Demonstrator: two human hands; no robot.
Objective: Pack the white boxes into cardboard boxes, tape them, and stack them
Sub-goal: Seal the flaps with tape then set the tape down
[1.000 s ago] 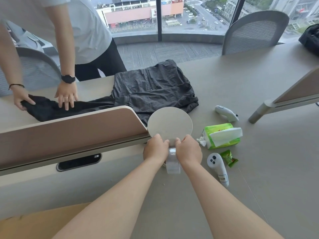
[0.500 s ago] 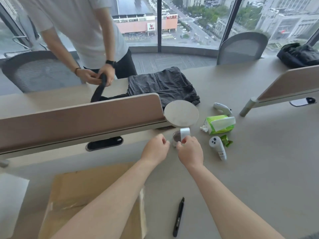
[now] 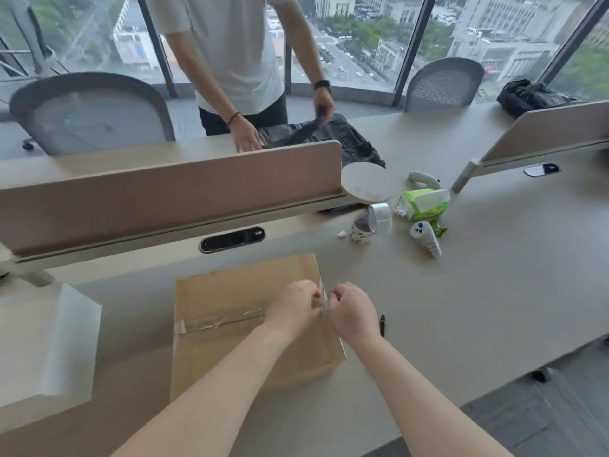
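Both hands meet over the right end of the closed cardboard box [image 3: 230, 291], which sits on the desk [image 3: 494, 291] directly in front of the person. The left hand [image 3: 291, 308] and right hand [image 3: 354, 313] have their fingers curled in. The fingertips pinch what looks like a clear tape strip [image 3: 322, 301] between them, though blur hides its outline. Holding it taut from both sides probably keeps it from folding onto itself before it goes over the edge. Tape already lies along the lid seam [image 3: 224, 319]. The tape roll [image 3: 382, 217] stands on edge against a patterned cup [image 3: 361, 230], well apart from the box. A white box [image 3: 49, 341] waits at the left, and a black pen [image 3: 382, 324] lies just beside the right wrist. Across the desk divider [image 3: 164, 192], another person handles a dark garment [image 3: 346, 136].
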